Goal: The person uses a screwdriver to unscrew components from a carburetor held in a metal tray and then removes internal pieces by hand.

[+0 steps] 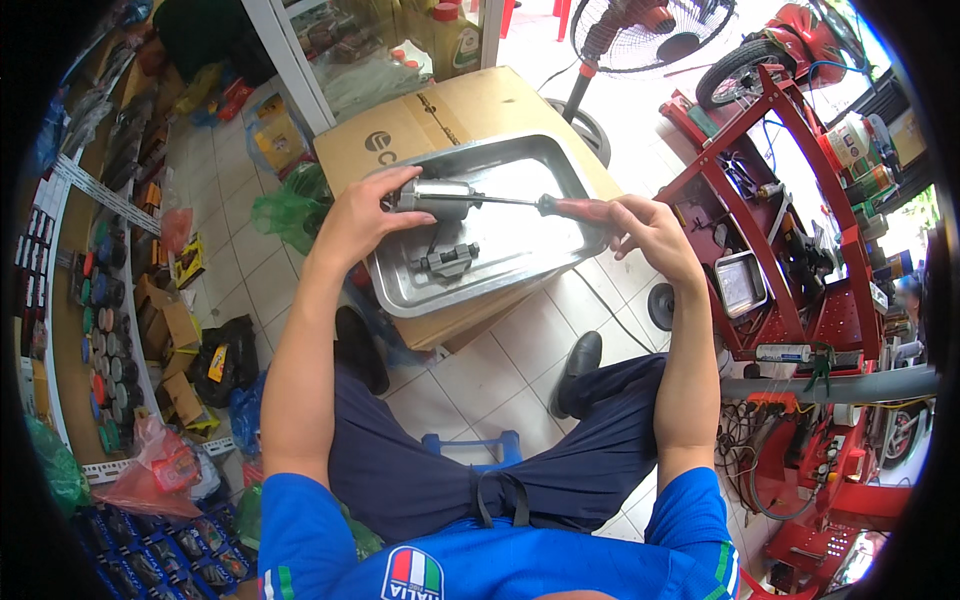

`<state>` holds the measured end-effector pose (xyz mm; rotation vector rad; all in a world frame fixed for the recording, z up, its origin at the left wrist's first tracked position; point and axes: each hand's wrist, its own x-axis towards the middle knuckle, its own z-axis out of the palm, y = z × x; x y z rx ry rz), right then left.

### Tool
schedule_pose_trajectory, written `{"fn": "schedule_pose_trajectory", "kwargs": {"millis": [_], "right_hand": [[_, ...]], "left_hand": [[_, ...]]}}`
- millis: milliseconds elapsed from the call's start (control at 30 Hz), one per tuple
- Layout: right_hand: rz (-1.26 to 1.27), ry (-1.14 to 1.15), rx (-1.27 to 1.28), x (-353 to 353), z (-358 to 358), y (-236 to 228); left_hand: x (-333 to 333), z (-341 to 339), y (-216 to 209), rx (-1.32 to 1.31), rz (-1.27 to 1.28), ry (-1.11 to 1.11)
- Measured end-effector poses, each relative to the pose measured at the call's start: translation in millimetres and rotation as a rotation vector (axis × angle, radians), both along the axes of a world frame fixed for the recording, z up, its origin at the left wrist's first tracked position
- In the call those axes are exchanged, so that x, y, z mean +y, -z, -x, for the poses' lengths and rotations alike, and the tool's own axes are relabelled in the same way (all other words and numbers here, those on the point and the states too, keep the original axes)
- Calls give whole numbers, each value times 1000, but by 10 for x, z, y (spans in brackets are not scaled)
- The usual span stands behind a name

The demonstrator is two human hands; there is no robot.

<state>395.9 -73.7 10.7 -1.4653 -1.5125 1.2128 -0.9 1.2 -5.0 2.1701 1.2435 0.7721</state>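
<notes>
My left hand (375,215) is closed around a grey cylindrical metal motor-like part (445,198), held over the left side of a shiny metal tray (400,298). In my right hand (645,235) is a screwdriver with a reddish handle (582,209). Its long shaft points left, and the tip reaches the cylindrical part; the exact contact point is too small to make out. Below the held part, a small dark metal bracket-like piece (449,261) lies in the tray.
Under the tray stands a cardboard box (350,140). A glass cabinet (390,50) is behind it, with a fan (650,30) at the far right. Red metal tool racks (770,200) line the right. Shelves of small goods (105,350) and bags fill the left.
</notes>
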Motion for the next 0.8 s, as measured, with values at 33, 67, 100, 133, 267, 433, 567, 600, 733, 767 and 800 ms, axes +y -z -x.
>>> {"fn": "schedule_pose_trajectory", "kwargs": {"millis": [33,67,100,133,267,433,567,600,733,767,800], "right_hand": [[-22,10,13,2,27,3],[-44,19,26,2,57,5],[-66,29,40,0,75,8],[-37,50,30,4,81,11],[-24,17,-11,0,62,15],[-100,-46,35,-51,49,-31],[-83,-49,-4,-13,27,-24],[-124,-54,-31,-9,14,-8],[-20,49,2,-32,86,-36],[-31,43,13,-17,74,-11],[-42,38,24,-11,65,1]], "left_hand": [[2,7,5,5,-10,4],[4,14,13,9,-19,8],[4,18,19,13,-29,12],[3,14,19,10,-28,9],[-1,14,17,2,-15,4],[-3,17,8,22,-27,2],[3,8,17,20,-34,5],[4,-4,15,15,-32,10],[-18,3,9,23,-25,-9],[-20,-2,6,20,-28,-6],[-19,-7,3,16,-30,-3]]}}
